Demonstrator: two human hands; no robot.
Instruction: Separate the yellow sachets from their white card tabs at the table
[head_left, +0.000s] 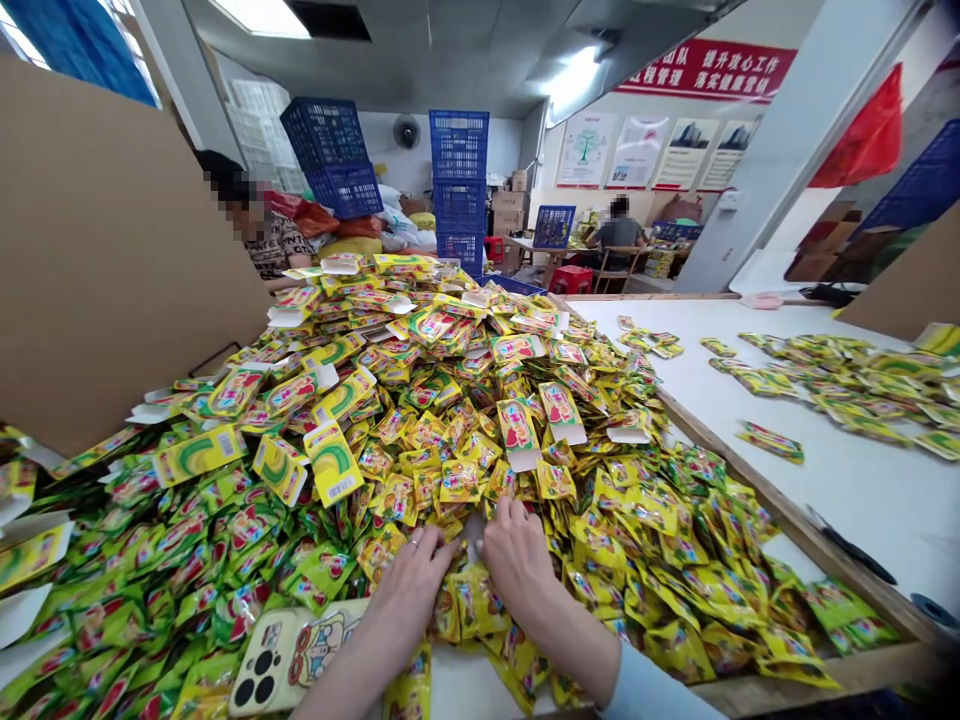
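A big heap of small yellow candy-like packets (652, 510) and green packets (251, 525) lies in front of me. My left hand (420, 570), with a ring on one finger, rests among the yellow packets, its fingers bent and pointing toward the right hand. Close beside it, my right hand (517, 550) has its fingers curled down into the packets. Whatever lies under the fingertips of both hands is hidden. Between the wrists are more yellow packets (476, 600). A phone in a cartoon case (292, 655) lies on the packets, partly behind my left forearm.
Flat yellow cartons (334, 462) lie over the heap. A wooden rail (795, 520) divides it from a white table (720, 420) holding packets and dark-handled scissors (851, 545). Cardboard (112, 240) stands left, near a person (270, 235). Blue crates (459, 180) and another seated person (619, 235) are behind.
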